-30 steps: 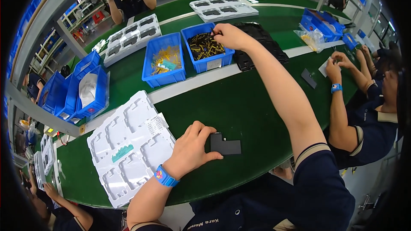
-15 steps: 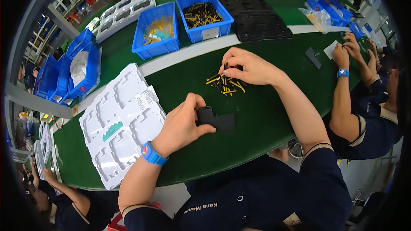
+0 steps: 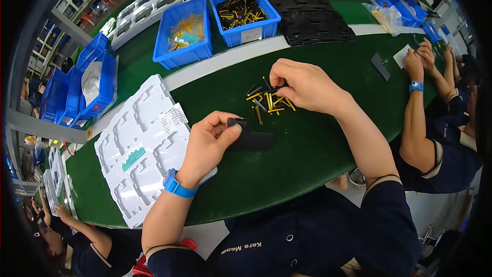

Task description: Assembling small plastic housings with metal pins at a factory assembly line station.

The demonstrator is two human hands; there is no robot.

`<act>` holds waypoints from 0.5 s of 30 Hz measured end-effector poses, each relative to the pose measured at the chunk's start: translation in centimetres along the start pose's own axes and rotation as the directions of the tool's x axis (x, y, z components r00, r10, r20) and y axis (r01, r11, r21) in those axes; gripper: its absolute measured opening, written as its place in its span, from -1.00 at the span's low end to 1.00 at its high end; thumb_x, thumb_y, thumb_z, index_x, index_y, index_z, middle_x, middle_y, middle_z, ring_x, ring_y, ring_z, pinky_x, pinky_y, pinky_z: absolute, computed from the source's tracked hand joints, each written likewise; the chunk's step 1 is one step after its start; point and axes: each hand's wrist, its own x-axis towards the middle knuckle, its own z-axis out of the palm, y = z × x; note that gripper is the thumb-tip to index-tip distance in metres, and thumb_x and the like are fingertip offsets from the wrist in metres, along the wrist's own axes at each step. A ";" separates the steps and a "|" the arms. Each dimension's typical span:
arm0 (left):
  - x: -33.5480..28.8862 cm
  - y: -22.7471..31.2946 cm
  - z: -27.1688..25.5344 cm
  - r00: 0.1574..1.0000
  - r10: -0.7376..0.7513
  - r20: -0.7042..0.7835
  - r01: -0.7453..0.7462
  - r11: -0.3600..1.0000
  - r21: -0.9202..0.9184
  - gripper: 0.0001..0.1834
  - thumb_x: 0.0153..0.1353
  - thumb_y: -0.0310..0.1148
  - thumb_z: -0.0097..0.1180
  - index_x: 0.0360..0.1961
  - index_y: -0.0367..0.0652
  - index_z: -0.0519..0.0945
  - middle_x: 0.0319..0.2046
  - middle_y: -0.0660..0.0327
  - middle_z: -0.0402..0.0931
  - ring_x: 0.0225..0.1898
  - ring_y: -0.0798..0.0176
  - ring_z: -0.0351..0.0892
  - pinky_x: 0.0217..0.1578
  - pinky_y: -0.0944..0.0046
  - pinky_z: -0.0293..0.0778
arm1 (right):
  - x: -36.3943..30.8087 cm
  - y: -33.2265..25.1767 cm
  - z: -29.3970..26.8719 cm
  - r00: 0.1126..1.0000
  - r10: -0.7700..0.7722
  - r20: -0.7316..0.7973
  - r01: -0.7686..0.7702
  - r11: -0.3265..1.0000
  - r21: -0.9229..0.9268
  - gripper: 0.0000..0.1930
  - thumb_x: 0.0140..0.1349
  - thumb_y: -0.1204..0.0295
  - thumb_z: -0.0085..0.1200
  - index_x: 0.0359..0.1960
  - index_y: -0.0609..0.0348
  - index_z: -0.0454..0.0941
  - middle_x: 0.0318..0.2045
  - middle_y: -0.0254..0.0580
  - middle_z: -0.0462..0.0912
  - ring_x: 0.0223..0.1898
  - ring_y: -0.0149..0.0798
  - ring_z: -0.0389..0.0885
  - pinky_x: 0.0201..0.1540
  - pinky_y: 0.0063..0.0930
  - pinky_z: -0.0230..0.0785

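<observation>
My left hand point(image 3: 211, 141) is closed on a flat black L-shaped part point(image 3: 253, 141), with the thumb pressed over its upper left corner. The part's wide end sticks out to the right, low over the green table. Further right and beyond it, my right hand point(image 3: 307, 86) pinches at a loose pile of short black and yellow strips point(image 3: 275, 103). Something dark, apparently a black strip, shows between its fingertips, which partly hide the pile.
A white molded tray point(image 3: 120, 141) lies on my left. Beyond a pale rail stand two blue bins point(image 3: 210, 54) point(image 3: 248, 35) of strips, beside a black molded tray point(image 3: 307, 15). Another black part point(image 3: 380, 66) lies at right, near a co-worker's hands point(image 3: 417, 61).
My left hand has drawn the black part slightly left, its thumb now over the corner. My right hand has shifted slightly right at the pile, some strips of which lie differently.
</observation>
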 end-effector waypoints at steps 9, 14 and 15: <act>0.4 -0.9 -0.6 0.980 0.093 -0.178 -0.090 0.996 0.029 -0.61 0.42 -0.30 -0.11 0.20 -0.20 0.35 -0.30 0.17 0.60 -0.32 0.41 0.57 -0.29 0.43 0.48 | -0.3 -3.2 4.8 0.990 0.049 0.134 -0.028 0.988 -0.152 -0.67 0.00 0.19 0.33 -0.57 0.12 0.45 -0.45 -0.27 0.53 -0.38 -0.13 0.56 -0.29 -0.25 0.35; 0.5 0.2 -0.3 0.997 -0.018 -0.081 0.010 0.996 -0.088 -0.52 0.34 -0.48 -0.02 0.27 -0.13 0.25 -0.20 0.14 0.56 -0.24 0.38 0.58 -0.26 0.42 0.53 | -0.4 -2.1 5.1 0.993 0.039 0.112 -0.021 0.987 -0.158 -0.80 0.09 0.34 0.24 -0.47 0.14 0.48 -0.40 -0.24 0.52 -0.31 -0.12 0.55 -0.26 -0.24 0.34; 0.5 0.0 -0.2 0.997 0.014 -0.069 -0.020 0.997 -0.081 -0.50 0.31 -0.53 0.00 0.26 -0.15 0.26 -0.16 0.14 0.55 -0.22 0.38 0.57 -0.25 0.42 0.53 | -0.4 -1.9 5.1 0.987 0.003 0.161 0.017 0.992 -0.121 -0.84 0.12 0.38 0.21 -0.45 0.14 0.49 -0.38 -0.24 0.51 -0.29 -0.12 0.54 -0.27 -0.23 0.33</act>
